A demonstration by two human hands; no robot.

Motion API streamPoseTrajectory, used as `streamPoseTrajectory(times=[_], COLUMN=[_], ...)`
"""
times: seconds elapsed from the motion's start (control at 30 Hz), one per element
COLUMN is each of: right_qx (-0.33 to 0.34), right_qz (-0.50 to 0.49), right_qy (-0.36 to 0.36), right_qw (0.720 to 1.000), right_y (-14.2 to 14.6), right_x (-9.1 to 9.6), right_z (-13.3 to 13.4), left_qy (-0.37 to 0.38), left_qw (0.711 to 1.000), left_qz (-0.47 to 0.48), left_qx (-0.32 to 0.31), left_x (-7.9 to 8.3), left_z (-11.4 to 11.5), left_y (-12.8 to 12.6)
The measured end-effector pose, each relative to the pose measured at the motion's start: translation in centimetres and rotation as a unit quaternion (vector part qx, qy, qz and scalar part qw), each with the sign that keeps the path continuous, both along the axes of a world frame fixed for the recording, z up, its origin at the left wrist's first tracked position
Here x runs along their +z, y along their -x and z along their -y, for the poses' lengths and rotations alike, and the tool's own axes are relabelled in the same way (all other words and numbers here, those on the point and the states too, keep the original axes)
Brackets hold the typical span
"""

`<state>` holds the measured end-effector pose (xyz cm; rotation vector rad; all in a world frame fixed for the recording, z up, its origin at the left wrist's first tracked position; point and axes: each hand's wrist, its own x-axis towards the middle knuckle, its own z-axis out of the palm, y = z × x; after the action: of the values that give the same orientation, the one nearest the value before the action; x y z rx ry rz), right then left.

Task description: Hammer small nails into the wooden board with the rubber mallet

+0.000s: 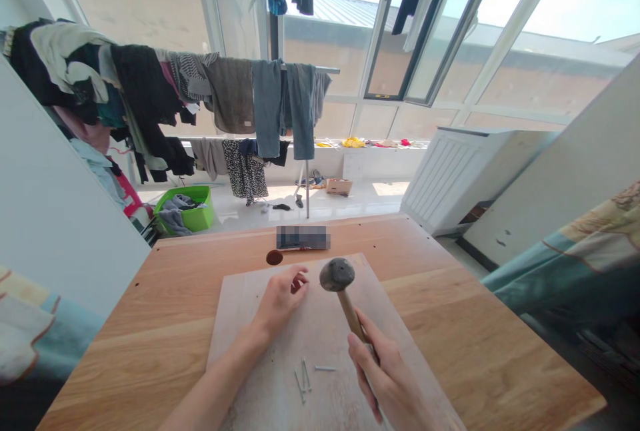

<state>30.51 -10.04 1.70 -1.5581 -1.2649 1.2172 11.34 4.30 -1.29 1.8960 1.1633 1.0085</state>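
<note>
From the head camera, the main risk lies in how close the dark, rounded head of the mallet (337, 275) hangs to the left hand (280, 301). The two are just apart above a pale wooden board (250, 344), so a careless swing could catch the fingers. The board seems merely laid on the tabletop (450, 311), with no clamp in view, so a hard knock could shift it. The few slim metal nails (303, 377) lying loose on it, near the lower part of the picture, could also roll or scatter.

The right hand (395, 377) has a firm, closed grip around the wooden handle (351, 314), fingers wrapped low on the shaft and the mallet tilted head-up. A low hold like this leaves the heavy head less steady. The left hand's grip is narrow, its fingers curled in toward the thumb. Nothing shows between them, though a very small item could be hidden there.

Beyond the board, a dark round hole (274, 257) marks the tabletop beside a blurred-out object (303, 237). Farther off, on the floor, stands a green laundry basket (184, 209), near clothes hanging on a drying rack (265, 104).
</note>
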Motion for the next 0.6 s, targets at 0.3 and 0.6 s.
streamPoseTrajectory(times=[0.3,0.6], right_qx=[0.028,-0.045], right_qz=[-0.014,0.111], right_qy=[0.004,0.035], right_qw=[0.999,0.992], right_y=[1.5,-5.1], right_x=[0.2,-3.3], right_z=[-1.7,4.2], left_qy=[0.017,-0.254], left_qw=[1.0,0.881], left_qz=[-0.007,-0.362], left_qx=[-0.004,-0.169], left_x=[0.3,5.9], left_z=[-0.1,8.2], left_y=[0.0,-0.8])
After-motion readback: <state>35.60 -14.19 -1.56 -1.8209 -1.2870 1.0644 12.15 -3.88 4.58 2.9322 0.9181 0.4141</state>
